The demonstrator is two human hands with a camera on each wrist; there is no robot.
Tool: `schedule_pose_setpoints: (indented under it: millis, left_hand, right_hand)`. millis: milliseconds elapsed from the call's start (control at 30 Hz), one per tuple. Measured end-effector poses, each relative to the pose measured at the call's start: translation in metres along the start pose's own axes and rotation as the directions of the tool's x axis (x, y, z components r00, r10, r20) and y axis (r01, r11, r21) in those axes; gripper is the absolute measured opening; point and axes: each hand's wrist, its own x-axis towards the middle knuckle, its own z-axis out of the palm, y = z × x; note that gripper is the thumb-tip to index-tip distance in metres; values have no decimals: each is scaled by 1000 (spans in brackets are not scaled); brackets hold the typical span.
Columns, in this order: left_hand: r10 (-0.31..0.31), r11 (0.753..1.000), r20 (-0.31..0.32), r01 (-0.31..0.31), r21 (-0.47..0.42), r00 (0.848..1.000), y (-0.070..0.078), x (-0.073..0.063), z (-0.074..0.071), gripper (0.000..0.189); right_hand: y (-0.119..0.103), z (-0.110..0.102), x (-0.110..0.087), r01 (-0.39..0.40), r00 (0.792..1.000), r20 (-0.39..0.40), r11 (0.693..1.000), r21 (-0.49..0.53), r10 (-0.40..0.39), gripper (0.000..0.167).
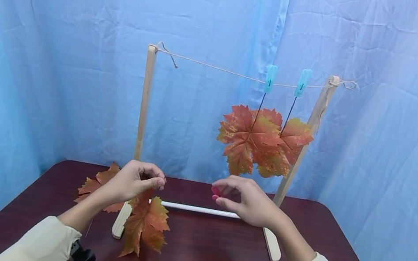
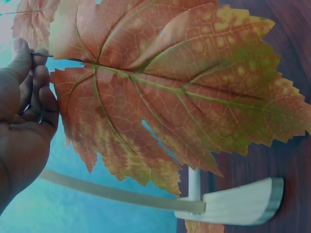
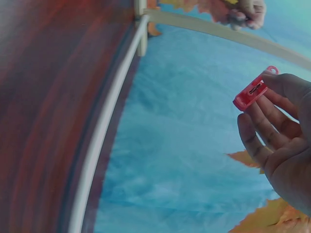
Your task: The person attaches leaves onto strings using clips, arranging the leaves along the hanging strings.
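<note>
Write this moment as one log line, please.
left hand: pinches leaf stem; right hand: holds red clip; string: leaves hang from two blue clips

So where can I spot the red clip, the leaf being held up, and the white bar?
Red clip (image 3: 250, 97): right wrist view, on its body.
Held leaf (image 2: 163, 90): left wrist view, mid-blade.
White bar (image 1: 199, 210): head view, about halfway along its visible length.

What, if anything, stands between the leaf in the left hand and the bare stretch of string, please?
Nothing visible does: the held leaf hangs from the left hand, and the head view shows open space up to the bare string. The clipped leaves hang farther right.
</note>
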Motion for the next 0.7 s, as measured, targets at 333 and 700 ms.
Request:
schedule_pose_setpoints:
  millis: [333,700]
  left_hand:
    - [43,999,-29,-43,4,999,10,24,15,9]
    - [80,996,-100,-76,36,992,23,57,22,15]
  right_hand:
    - [-17,-19,30,14,994,-107,999,34,-10,34]
    - [-28,-43,55,30,980,-199,997,64,-16,36]
